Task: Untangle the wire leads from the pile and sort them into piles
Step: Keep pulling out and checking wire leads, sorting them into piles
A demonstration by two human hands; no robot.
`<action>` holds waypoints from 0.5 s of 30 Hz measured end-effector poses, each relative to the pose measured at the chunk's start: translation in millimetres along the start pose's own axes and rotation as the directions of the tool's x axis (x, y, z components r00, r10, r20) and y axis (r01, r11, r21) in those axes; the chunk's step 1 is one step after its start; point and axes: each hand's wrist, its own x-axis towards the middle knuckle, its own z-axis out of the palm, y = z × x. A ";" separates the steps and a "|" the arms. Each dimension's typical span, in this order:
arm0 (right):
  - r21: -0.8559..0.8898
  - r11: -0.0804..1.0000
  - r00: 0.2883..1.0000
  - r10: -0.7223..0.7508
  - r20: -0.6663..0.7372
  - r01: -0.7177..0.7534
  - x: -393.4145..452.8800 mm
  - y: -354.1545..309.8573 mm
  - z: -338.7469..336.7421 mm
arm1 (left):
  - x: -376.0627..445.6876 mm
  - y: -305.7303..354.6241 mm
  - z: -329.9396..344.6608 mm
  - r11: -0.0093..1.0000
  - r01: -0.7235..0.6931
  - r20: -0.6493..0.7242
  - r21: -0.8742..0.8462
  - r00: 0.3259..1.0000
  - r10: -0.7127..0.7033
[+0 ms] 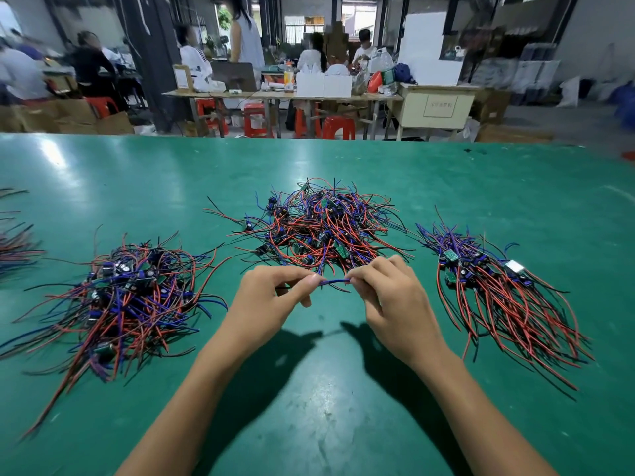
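Observation:
A tangled pile (319,228) of red, blue and black wire leads with small green boards lies at the middle of the green table (144,180). My left hand (271,297) and my right hand (388,297) hover just in front of it, each pinching one end of a short blue wire lead (335,281) stretched between their fingertips. To the left sits a loose pile (134,297) of leads. On the right lies a pile (498,290) whose wires fan out toward the near right.
More leads (13,242) show at the table's far left edge. Beyond the far table edge stand workbenches (281,94), red stools (338,127), cardboard boxes and several people seated or standing.

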 end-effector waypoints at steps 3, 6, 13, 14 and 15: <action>0.043 0.998 0.998 0.046 -0.035 -0.045 -2.1 -9.4 6.3 | 2.0 1.2 -18.7 0.997 0.028 -0.136 0.068 0.991 -0.019; 0.252 0.926 0.950 0.306 -0.067 -0.280 2.4 -14.8 18.4 | 4.7 -2.8 -46.9 0.995 0.071 -0.471 0.076 0.882 -0.027; -0.196 0.830 0.800 0.557 0.223 -0.523 28.1 -21.5 62.3 | -11.2 -37.7 -110.3 0.655 0.690 -0.903 0.309 0.429 -0.026; -0.194 0.818 0.798 0.572 0.189 -0.541 29.9 -24.8 65.3 | -12.8 -37.8 -111.6 0.628 0.719 -0.904 0.299 0.425 -0.056; -0.189 0.814 0.799 0.578 0.168 -0.549 31.0 -27.9 67.2 | -13.8 -36.5 -109.5 0.611 0.735 -0.902 0.293 0.425 -0.077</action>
